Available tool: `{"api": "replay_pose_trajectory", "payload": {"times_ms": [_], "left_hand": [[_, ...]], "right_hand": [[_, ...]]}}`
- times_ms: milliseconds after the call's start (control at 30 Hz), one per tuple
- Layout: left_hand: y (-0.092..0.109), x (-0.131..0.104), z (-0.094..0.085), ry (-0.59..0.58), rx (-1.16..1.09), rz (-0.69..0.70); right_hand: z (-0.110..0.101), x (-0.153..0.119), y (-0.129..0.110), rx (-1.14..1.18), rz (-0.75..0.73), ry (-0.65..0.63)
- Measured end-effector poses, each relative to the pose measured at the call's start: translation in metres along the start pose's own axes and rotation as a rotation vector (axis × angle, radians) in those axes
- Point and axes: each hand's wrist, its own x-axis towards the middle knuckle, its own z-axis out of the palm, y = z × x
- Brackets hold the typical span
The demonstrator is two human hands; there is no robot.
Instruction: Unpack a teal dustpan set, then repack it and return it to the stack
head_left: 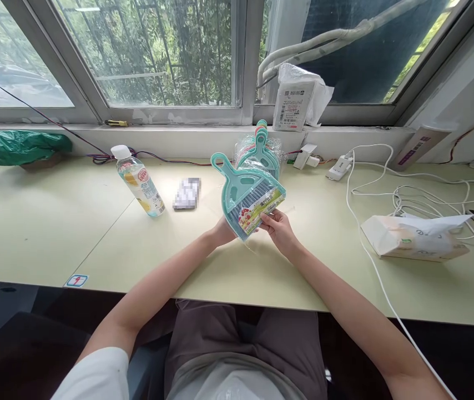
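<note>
A turquoise mini dustpan-and-brush set [237, 189] in clear plastic wrap is held tilted above the table, its handle pointing up and left. Grey bristles and a yellow-green printed label show on its front. My left hand [222, 232] supports the lower left edge, most of its fingers hidden behind the dustpan. At the lower right corner, my right hand [281, 230] pinches the label edge between thumb and fingers. Just behind stands a stack of similar wrapped dustpan sets [261, 147], partly covered by the held one.
Left of my hands are a drink bottle [140, 183] and a small blurred object [187, 193]. A green plastic bag [24, 147] lies farther left. To the right are a tissue pack [412, 239], white cables [370, 255] and an adapter [340, 166]. A white box [294, 105] stands on the windowsill.
</note>
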Motion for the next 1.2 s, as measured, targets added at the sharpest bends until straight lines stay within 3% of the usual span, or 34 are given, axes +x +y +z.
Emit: {"api": "replay_pose_trajectory", "payload": {"times_ms": [167, 367, 533, 700, 833, 1067, 1200], "left_hand": [[0.004, 0.004, -0.005, 0.137, -0.026, 0.174], [0.004, -0.001, -0.008, -0.013, 0.133, 0.155], [-0.007, -0.006, -0.004, -0.068, 0.399, 0.040], [-0.008, -0.008, -0.004, -0.101, 0.448, 0.035], [-0.010, -0.005, -0.003, -0.044, 0.385, 0.104], [0.000, -0.001, 0.000, 0.173, 0.295, 0.281], [0.000, -0.001, -0.001, 0.182, 0.313, 0.209]], "right_hand": [[-0.003, 0.004, 0.000, 0.017, -0.029, 0.078], [-0.006, 0.006, 0.000, 0.039, -0.054, 0.114], [-0.007, 0.004, -0.002, 0.010, -0.069, 0.094], [-0.006, 0.004, -0.002, 0.004, -0.076, 0.082], [-0.006, 0.005, -0.001, 0.003, -0.078, 0.099], [-0.007, 0.008, 0.001, 0.023, -0.077, 0.116], [-0.009, 0.008, 0.002, 0.002, -0.074, 0.134]]}}
